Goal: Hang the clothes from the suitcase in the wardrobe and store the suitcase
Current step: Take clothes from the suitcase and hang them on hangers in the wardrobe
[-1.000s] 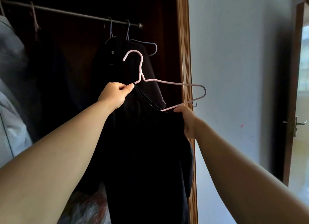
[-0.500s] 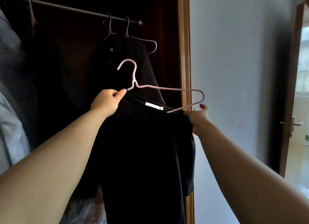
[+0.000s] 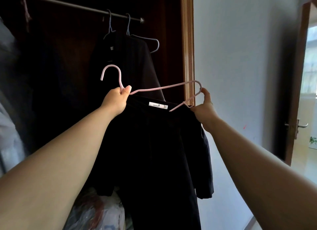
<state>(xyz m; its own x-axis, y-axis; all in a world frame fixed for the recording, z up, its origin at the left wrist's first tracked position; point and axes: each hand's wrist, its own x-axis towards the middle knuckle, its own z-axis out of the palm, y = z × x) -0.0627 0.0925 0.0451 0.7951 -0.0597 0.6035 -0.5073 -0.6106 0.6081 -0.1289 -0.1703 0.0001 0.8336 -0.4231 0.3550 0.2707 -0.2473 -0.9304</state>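
Beneath the wardrobe rail (image 3: 77, 5), the pink hanger (image 3: 163, 87) is gripped at neck and end by the left hand (image 3: 116, 99) and right hand (image 3: 205, 108), so the black garment (image 3: 154, 144) is held level.

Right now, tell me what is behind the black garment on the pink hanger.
A dark garment hangs from blue hangers on the wardrobe rail. The black garment hides its lower part and whatever stands below.

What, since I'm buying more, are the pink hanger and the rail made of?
Hanger: thin bent rod, probably metal wire under a matte pink coating, since it shows no shine. Rail: looks like a metal tube, dull grey with a faint sheen and a capped end.
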